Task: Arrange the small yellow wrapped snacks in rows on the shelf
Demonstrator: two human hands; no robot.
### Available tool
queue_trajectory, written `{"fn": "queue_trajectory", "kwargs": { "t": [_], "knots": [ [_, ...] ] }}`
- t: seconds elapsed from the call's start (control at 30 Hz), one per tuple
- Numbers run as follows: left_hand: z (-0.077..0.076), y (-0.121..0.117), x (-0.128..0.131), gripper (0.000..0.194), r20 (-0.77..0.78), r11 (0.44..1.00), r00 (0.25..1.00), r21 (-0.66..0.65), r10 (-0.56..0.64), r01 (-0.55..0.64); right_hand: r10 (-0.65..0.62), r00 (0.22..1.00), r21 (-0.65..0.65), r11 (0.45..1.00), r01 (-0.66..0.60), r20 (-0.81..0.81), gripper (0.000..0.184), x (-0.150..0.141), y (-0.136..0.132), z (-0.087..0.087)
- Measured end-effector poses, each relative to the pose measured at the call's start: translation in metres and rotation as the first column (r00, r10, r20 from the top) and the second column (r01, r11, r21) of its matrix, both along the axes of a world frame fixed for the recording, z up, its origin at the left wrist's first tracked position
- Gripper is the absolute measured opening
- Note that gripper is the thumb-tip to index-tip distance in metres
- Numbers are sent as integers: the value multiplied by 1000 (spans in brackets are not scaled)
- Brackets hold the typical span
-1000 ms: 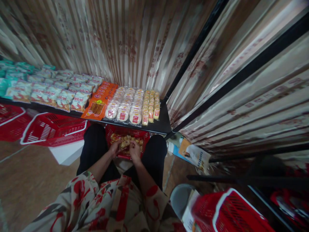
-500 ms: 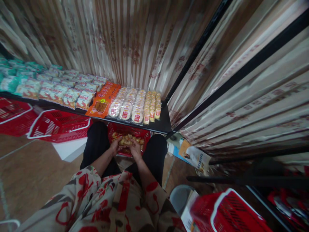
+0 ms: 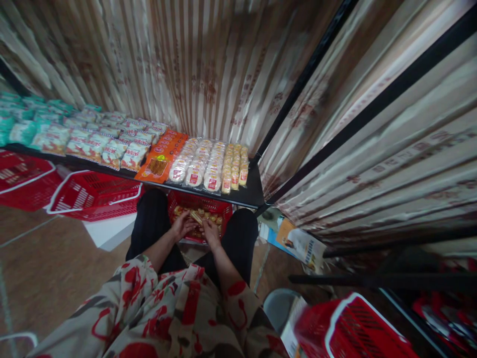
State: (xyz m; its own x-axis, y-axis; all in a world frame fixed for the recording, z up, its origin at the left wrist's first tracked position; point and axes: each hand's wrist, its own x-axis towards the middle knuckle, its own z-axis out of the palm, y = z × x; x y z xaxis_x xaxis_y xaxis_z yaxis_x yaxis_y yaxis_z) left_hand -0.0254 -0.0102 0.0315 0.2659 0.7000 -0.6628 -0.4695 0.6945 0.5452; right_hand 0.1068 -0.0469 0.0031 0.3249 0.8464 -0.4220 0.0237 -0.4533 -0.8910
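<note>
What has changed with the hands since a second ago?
The small pack has turned: its right end, raised before, now slopes down toward the right hand, which seems to hold it. The left hand has loosened and looks open. The shelf snacks stayed put.

Your yellow packet (image 3: 196,217) looks wrapped in shiny clear plastic; below the front edge of the black shelf (image 3: 255,185), the red basket (image 3: 194,200) is smooth plastic. The shelf's right corner looks smooth, faintly glossy. Behind its back edge, the curtain (image 3: 208,74) looks creased and satiny; your shirt (image 3: 149,298) is matt cloth.
</note>
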Motion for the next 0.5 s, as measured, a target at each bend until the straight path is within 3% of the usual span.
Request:
{"fn": "queue_trajectory", "kwargs": {
  "t": [0.5],
  "knots": [
    [-11,0,4,21,-138,1000,990,16,-17,19,-50,996,-115,993,41,-71,36,-4,-3,15]
  ]
}}
